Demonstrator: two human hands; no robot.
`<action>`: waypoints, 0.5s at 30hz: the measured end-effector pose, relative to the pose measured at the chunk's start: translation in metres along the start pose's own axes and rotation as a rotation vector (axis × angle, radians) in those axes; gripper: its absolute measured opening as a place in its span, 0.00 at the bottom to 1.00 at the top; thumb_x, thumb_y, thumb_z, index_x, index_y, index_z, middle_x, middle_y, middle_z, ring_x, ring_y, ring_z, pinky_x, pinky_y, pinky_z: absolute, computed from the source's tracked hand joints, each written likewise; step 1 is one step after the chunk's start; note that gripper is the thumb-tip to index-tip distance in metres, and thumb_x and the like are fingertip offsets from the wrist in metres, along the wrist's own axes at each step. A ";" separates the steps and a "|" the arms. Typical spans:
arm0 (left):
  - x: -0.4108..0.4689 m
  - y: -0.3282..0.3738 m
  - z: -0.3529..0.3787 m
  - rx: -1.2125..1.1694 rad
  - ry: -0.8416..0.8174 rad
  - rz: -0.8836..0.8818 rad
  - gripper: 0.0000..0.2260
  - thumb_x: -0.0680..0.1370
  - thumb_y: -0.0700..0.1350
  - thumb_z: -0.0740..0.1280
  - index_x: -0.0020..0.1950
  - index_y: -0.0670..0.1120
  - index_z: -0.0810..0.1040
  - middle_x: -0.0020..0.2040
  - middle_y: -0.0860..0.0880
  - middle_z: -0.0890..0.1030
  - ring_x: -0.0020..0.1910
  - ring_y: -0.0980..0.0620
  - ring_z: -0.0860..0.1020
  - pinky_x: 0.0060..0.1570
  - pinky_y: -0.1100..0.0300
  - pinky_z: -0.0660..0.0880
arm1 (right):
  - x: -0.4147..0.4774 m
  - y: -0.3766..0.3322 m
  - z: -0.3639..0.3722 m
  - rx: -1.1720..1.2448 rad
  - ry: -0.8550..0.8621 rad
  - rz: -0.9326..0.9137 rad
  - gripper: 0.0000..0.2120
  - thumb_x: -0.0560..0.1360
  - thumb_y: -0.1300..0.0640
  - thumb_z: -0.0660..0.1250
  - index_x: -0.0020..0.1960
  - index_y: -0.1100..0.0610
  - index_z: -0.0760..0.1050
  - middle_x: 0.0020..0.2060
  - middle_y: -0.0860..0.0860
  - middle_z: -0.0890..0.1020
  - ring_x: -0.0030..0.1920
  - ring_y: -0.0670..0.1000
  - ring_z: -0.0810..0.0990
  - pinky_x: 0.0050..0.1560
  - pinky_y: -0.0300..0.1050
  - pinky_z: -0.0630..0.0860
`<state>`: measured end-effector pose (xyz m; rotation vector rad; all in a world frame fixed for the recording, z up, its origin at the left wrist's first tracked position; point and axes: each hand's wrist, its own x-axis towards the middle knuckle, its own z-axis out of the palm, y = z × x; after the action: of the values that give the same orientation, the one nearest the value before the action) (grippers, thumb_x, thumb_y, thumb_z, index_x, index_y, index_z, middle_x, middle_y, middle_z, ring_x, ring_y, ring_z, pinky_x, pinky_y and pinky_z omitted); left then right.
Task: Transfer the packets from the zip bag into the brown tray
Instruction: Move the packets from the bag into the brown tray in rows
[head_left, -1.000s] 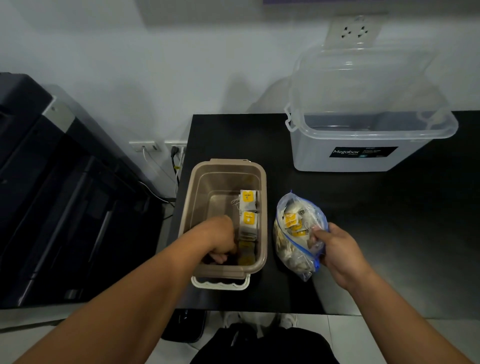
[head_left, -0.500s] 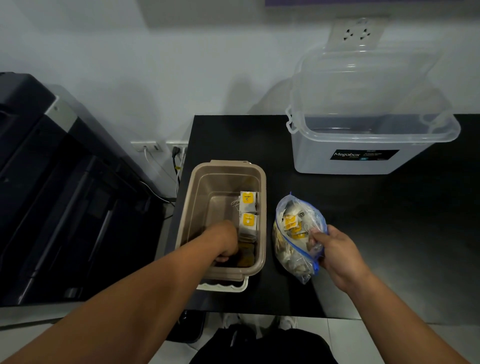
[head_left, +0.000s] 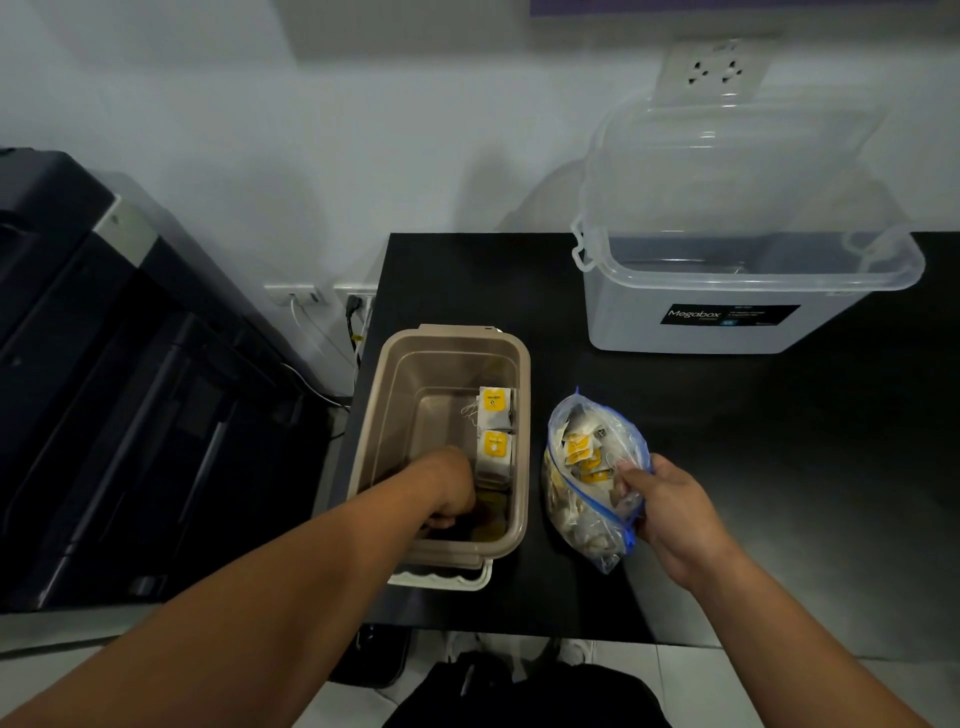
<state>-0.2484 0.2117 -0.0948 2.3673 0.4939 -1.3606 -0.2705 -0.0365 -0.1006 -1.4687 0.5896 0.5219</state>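
A black table (head_left: 727, 467) stands against a pale wall (head_left: 363, 130), with a dark cabinet (head_left: 104, 389) to its left. At the back sits a clear storage box (head_left: 743, 306). The brown tray (head_left: 521, 415) lies near the front edge, white-and-yellow packets (head_left: 494, 431) lined along its right wall. The left hand (head_left: 449, 491) reaches down inside it, curled; whether it holds anything cannot be told. Just right of the tray lies the zip bag (head_left: 587, 509), more packets inside, its open rim pinched by the right hand (head_left: 670, 512)

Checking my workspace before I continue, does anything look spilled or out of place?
Nothing stands out. The packets sit in a row inside the brown tray, the zip bag holds the rest, and none lie loose on the black table.
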 end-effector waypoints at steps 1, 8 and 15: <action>0.000 0.000 0.001 0.013 -0.003 0.003 0.10 0.80 0.41 0.68 0.40 0.40 0.76 0.31 0.43 0.76 0.24 0.49 0.72 0.26 0.58 0.71 | -0.001 0.000 0.000 0.001 -0.003 -0.001 0.06 0.84 0.59 0.63 0.51 0.58 0.77 0.39 0.53 0.86 0.38 0.50 0.86 0.36 0.48 0.80; -0.003 -0.002 -0.006 0.050 -0.039 0.063 0.06 0.80 0.35 0.63 0.47 0.37 0.79 0.38 0.41 0.80 0.26 0.50 0.74 0.28 0.60 0.70 | -0.001 -0.001 -0.001 0.019 -0.015 0.005 0.05 0.84 0.60 0.63 0.53 0.57 0.78 0.44 0.55 0.87 0.44 0.55 0.87 0.39 0.49 0.81; -0.003 0.002 -0.011 -0.044 0.016 0.037 0.03 0.81 0.36 0.64 0.49 0.37 0.76 0.36 0.42 0.80 0.27 0.51 0.75 0.25 0.62 0.72 | 0.000 0.000 0.000 0.015 -0.034 -0.009 0.07 0.84 0.60 0.62 0.49 0.58 0.76 0.32 0.49 0.85 0.34 0.48 0.85 0.36 0.47 0.79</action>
<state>-0.2410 0.2148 -0.0864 2.3417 0.4770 -1.3018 -0.2700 -0.0370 -0.1004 -1.4450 0.5589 0.5326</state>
